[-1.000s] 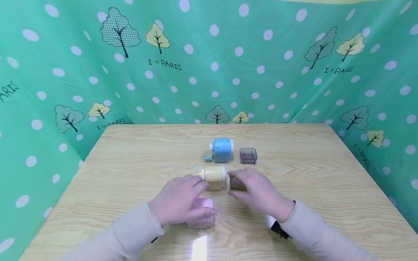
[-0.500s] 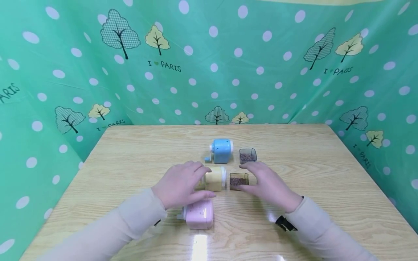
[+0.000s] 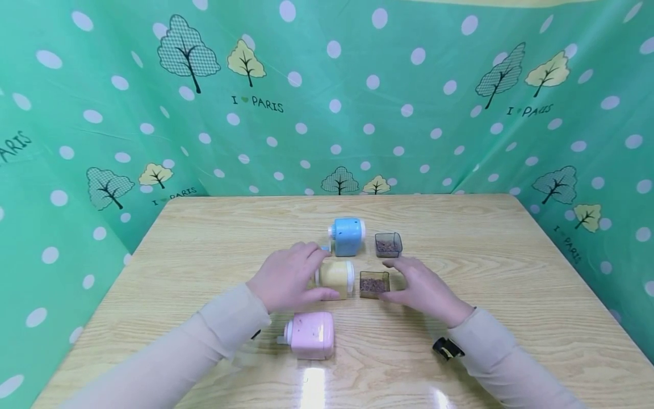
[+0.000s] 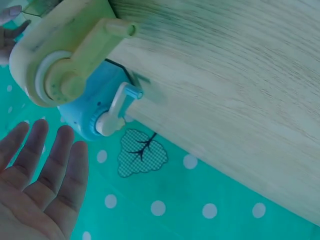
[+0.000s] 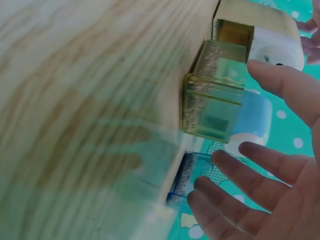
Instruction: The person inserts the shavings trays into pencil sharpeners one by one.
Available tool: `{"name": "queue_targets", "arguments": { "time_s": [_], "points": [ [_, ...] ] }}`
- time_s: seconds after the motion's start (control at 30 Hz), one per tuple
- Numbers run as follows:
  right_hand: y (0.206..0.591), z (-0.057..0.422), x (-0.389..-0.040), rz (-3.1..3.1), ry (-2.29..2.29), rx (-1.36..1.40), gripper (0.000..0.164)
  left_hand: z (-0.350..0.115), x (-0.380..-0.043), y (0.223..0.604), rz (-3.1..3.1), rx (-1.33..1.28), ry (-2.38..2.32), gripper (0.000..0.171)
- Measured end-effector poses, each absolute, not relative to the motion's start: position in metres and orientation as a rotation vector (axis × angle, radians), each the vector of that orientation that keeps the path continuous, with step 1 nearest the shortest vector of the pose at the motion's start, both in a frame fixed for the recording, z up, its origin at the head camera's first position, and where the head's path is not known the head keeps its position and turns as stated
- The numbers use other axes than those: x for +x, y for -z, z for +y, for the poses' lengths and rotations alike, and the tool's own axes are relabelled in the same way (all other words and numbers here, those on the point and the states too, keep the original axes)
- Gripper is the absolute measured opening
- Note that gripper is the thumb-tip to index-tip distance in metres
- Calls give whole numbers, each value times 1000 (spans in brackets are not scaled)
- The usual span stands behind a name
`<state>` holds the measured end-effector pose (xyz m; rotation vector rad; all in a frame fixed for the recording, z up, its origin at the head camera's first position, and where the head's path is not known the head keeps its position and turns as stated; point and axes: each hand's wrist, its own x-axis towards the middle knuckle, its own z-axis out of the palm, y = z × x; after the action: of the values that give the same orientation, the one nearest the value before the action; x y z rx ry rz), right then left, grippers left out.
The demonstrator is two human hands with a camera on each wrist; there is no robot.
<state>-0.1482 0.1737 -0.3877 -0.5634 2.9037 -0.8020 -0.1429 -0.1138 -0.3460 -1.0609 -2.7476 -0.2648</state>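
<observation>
A yellow crank pencil sharpener [image 3: 336, 279] lies mid-table, its crank [image 4: 97, 47] showing in the left wrist view. My left hand [image 3: 292, 278] hovers over its crank end, fingers extended and holding nothing. Just right of the sharpener sits its yellow-tinted clear drawer [image 3: 374, 285], pulled out and holding pencil shavings. Beside that drawer is my right hand [image 3: 426, 291], with fingers spread and apart from it in the right wrist view; the thumb tip overlaps its corner in the head view. The yellow sharpener's drawer slot [image 5: 234, 37] faces the drawer.
Behind stands a blue crank sharpener [image 3: 348, 237], with a blue-tinted drawer [image 3: 388, 245] of shavings to its right. A pink sharpener [image 3: 313, 335] lies nearer the front, below my left hand. Green polka-dot cloth [image 3: 334, 105] hangs round the wooden table [image 3: 219, 238].
My right hand has drawn back rightward from the yellow-tinted drawer, which stays by the sharpener. My left hand has shifted slightly away from me, leaving the pink sharpener uncovered.
</observation>
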Motion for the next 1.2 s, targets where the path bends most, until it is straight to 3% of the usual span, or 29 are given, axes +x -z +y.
{"name": "queue_targets", "arguments": {
  "time_s": [0.53,1.2],
  "points": [
    [397,178,-152,2830,840,-492,63,-112,-160,351,-2909,-981,177,93],
    [394,176,-154,2807,856,-466,56,-98,-168,362,-3007,-1009,264,98]
  ]
}}
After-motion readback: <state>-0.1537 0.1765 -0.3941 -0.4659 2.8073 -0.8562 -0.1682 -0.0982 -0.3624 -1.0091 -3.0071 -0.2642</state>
